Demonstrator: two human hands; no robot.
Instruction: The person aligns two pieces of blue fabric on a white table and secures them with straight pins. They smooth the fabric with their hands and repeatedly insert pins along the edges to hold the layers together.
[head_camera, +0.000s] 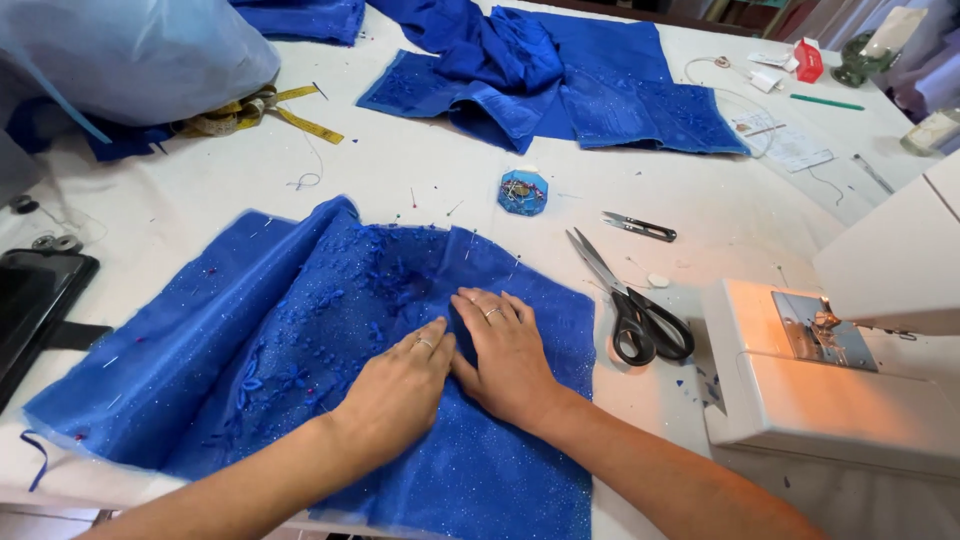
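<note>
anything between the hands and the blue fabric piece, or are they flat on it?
Nothing visible in between. The left hand and the right hand both lie flat on the blue fabric, side by side. The scissors lie apart, to the right.

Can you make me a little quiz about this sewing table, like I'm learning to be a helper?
1. True or false: both hands lie flat on the blue beaded fabric.
2. Which lies nearest the right hand? A) yellow tape measure B) big black-handled scissors C) green pencil
3. What stands at the right edge of the table, with its lamp lit?

Key
1. True
2. B
3. The white sewing machine
</note>
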